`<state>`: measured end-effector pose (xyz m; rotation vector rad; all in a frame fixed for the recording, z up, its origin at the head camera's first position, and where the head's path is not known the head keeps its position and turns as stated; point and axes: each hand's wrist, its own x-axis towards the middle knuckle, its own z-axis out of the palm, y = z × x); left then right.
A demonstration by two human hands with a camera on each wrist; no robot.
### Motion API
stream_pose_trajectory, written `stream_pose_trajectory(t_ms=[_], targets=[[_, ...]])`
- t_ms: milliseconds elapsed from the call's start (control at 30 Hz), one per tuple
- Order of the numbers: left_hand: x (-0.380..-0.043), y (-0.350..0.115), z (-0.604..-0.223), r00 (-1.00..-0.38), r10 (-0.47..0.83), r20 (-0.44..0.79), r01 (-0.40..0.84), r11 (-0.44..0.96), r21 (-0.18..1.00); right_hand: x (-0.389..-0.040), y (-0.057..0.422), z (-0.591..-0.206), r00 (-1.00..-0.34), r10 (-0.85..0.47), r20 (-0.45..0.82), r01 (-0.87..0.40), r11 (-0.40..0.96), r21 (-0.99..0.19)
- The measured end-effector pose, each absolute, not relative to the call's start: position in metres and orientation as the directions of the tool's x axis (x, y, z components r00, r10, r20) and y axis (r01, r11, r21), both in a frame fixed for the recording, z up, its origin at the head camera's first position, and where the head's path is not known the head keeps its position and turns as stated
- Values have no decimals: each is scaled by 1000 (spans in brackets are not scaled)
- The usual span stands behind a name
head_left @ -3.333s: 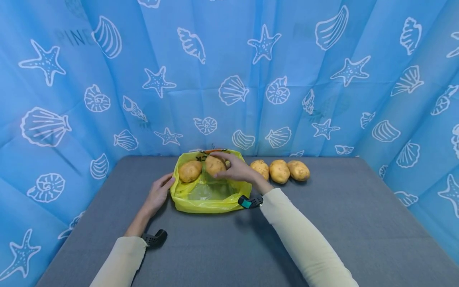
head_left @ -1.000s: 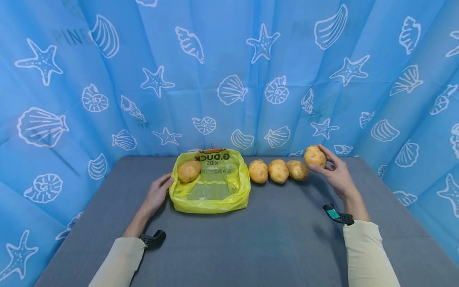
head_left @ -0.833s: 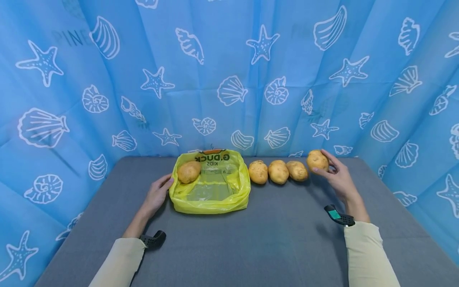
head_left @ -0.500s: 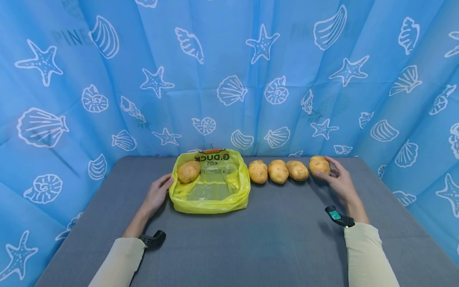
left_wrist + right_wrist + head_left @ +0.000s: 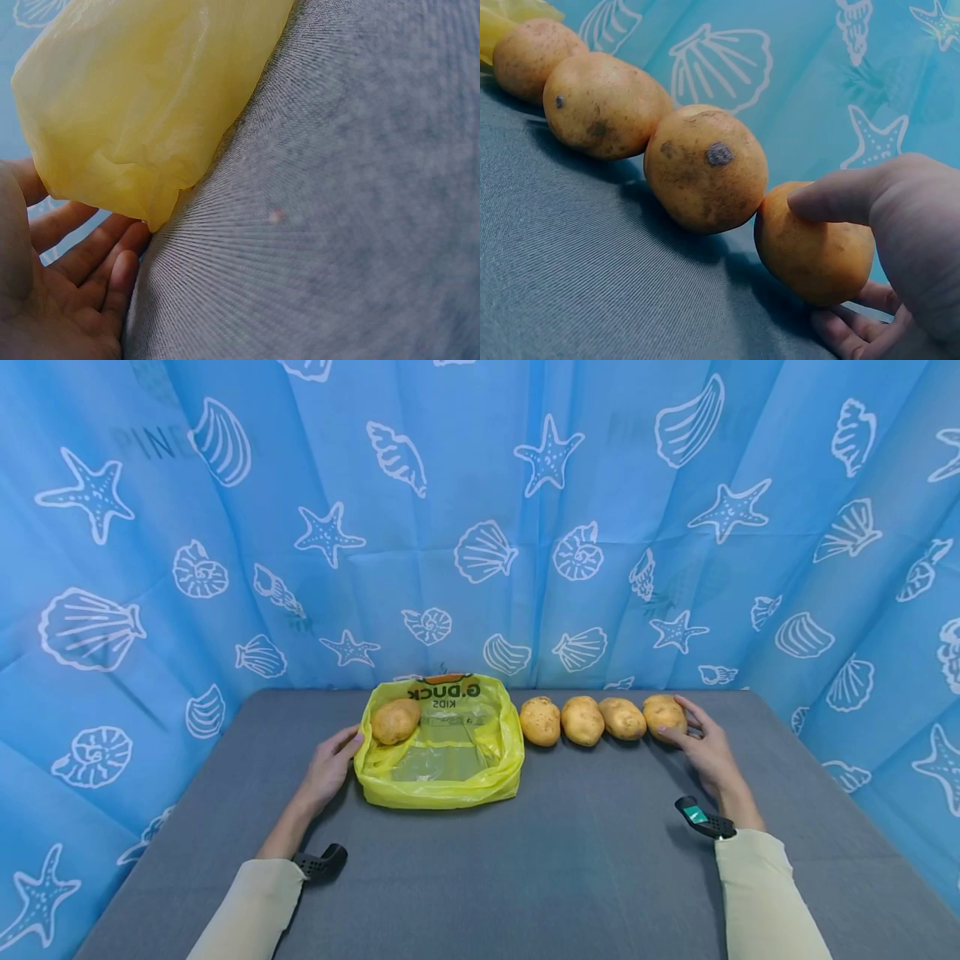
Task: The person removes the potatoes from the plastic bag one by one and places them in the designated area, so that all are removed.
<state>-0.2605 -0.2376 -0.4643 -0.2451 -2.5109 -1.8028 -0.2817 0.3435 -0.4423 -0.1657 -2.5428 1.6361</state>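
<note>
Four potatoes (image 5: pixel 582 721) lie in a line on the gray counter (image 5: pixel 525 877); one more, the bagged potato (image 5: pixel 395 722), sits inside the yellow bag (image 5: pixel 442 793). Right hand (image 5: pixel 708 756): clamped on the end potato (image 5: pixel 664 717), the one farthest right in the line. My thumb presses on its upper side and my fingers curl around the other, lower side. The potato is down at counter level, touching or very nearly touching the neighbouring potato (image 5: pixel 705 169), which shows a rough grayish patch in the right wrist view.

Left hand (image 5: pixel 327 768): at the outer left side of the bag. Fingers apart and only loosely bent, in contact with the plastic; cannot tell whether any of it is pinched. The bag's mouth is wide, and mirrored lettering, "G.DUCK KIDS", reads on its far wall. The bagged potato occupies the far left part, close to my left hand.

Line position: it starts just beside the bag's right edge and runs to my right hand, along the far part of the counter. Behind stands a blue curtain (image 5: pixel 427 527) printed with white shells and starfish. I wear pale sleeves (image 5: pixel 765 893) and a black band on each wrist (image 5: pixel 322 862); the right one carries a green patch.
</note>
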Motion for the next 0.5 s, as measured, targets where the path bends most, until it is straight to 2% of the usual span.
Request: stream_pose_trajectory(t_ms=[500], targets=[[-261,-239,-465,-986,110,129,158,316,936,-284,342,-444,-979,201,-38,114,383,-917]])
